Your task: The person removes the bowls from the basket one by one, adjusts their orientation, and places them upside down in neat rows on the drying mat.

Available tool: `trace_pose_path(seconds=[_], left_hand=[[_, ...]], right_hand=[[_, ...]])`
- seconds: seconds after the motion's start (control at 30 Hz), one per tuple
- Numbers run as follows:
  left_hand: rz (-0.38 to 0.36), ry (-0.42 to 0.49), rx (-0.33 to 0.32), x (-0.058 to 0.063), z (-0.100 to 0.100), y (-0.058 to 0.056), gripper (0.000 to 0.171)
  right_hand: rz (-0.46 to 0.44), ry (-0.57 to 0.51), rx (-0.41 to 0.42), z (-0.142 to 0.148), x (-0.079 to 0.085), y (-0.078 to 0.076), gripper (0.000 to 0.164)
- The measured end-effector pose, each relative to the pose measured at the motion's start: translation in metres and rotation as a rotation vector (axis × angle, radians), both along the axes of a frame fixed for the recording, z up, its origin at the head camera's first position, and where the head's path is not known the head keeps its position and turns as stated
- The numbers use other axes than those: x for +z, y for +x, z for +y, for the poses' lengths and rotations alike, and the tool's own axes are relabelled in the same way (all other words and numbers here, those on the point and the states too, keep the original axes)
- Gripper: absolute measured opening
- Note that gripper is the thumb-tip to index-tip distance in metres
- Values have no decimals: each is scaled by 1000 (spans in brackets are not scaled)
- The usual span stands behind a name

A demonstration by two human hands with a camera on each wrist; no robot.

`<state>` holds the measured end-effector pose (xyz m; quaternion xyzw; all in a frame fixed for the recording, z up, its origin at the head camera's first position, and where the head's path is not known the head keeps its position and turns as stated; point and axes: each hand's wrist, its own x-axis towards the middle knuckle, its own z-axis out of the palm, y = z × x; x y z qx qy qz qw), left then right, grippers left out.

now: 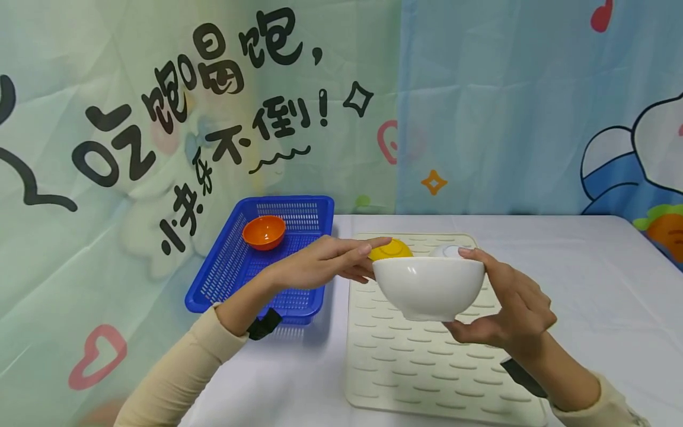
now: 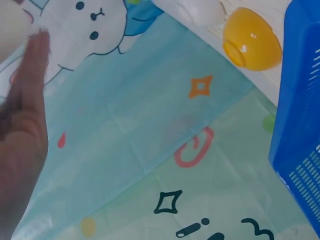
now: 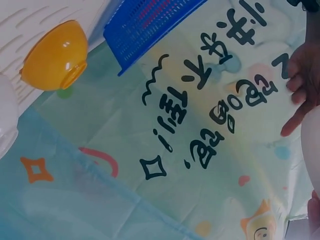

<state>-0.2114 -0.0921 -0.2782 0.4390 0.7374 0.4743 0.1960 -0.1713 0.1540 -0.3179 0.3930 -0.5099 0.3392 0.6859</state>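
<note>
A white bowl (image 1: 427,287) is held upright above the mat by my right hand (image 1: 512,302), with fingers at its rim and the thumb under its base. My left hand (image 1: 320,261) reaches to the bowl's left side, fingers extended; whether they touch it I cannot tell. In the left wrist view those fingers look straight beside the pale bowl (image 2: 11,32). Behind the held bowl, a yellow bowl (image 1: 392,249) and another white bowl (image 1: 445,251) lie upside down on the mat, partly hidden. The right wrist view catches only the held bowl's edge (image 3: 311,145).
A blue plastic basket (image 1: 315,204) stands at the left with an orange bowl (image 1: 264,232) inside. The ribbed cream mat (image 1: 416,362) lies on a white-covered table (image 1: 603,296). Printed curtains (image 1: 480,118) close off the back and left.
</note>
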Motion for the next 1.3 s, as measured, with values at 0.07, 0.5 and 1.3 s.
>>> trace_pose_path(seconds=[0.07, 0.5, 1.3], left_hand=[[149, 4, 49, -3, 0, 0, 46], [747, 192, 155, -12, 11, 12, 89], [769, 109, 127, -38, 23, 22, 123]], right_hand=[[-65, -24, -28, 2, -1, 1, 64], [-469, 10, -25, 13, -3, -3, 70], [-1041, 270, -62, 16, -9, 1, 18]])
